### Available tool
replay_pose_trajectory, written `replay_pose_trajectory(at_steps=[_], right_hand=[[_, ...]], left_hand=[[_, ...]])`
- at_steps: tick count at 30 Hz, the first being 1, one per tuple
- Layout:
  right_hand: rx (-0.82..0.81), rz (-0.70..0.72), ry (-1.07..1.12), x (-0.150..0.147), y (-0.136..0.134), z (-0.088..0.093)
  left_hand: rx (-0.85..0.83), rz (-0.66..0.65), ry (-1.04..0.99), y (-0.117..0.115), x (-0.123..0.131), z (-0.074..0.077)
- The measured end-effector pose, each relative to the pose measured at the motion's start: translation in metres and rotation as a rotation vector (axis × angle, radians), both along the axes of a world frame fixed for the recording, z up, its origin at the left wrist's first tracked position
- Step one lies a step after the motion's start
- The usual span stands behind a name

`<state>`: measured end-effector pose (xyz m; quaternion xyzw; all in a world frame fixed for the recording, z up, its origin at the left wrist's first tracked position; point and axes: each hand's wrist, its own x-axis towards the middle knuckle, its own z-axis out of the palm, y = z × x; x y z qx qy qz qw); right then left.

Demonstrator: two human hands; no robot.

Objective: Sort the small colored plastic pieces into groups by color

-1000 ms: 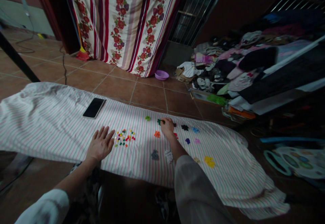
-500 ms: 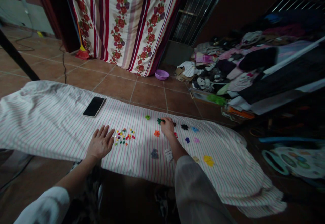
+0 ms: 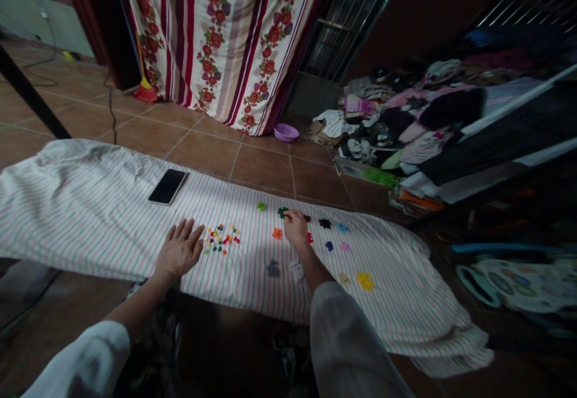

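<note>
My left hand (image 3: 179,251) lies flat and open on the striped cloth (image 3: 90,205), just left of a cluster of tiny coloured pieces (image 3: 220,237). My right hand (image 3: 295,228) is curled, fingers pinched at a dark green flower-shaped piece (image 3: 282,211); whether it grips the piece is unclear. Around that hand lie other small shapes: a light green one (image 3: 261,206), an orange one (image 3: 276,234), a black one (image 3: 324,223), a blue one (image 3: 342,228), a purple one (image 3: 329,246), a grey one (image 3: 273,269) and a yellow one (image 3: 364,280).
A black phone (image 3: 167,186) lies on the cloth at the far left. Beyond are a tiled floor, a floral curtain (image 3: 225,37), a purple bowl (image 3: 286,132) and a heap of clothes (image 3: 415,109). A round painted board (image 3: 514,281) sits at the right.
The view has shifted slightly. My right hand's fingers stay at the dark green piece, and my left hand stays flat on the cloth.
</note>
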<state>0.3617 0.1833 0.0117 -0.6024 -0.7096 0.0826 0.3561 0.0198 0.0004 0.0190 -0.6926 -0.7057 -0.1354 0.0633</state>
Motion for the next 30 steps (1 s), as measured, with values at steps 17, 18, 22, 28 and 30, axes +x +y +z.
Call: replay_pose_trajectory(at_steps=[17, 18, 22, 28, 30], right_hand=[[0.08, 0.019, 0.016, -0.009, -0.024, 0.016], [0.079, 0.037, 0.017, -0.011, -0.028, 0.016], [0.046, 0.13, 0.028, -0.03, -0.049, 0.018], [0.037, 0.337, 0.049, -0.067, -0.076, 0.023], [0.01, 0.37, 0.04, -0.077, -0.084, 0.023]], left_hand=[[0.006, 0.001, -0.016, -0.001, 0.0, 0.002], [0.01, -0.002, -0.021, -0.001, 0.0, 0.001], [0.013, -0.007, -0.022, -0.001, 0.0, 0.001], [0.005, -0.001, -0.03, -0.001, 0.001, 0.003], [0.002, -0.002, -0.037, -0.001, 0.001, 0.003]])
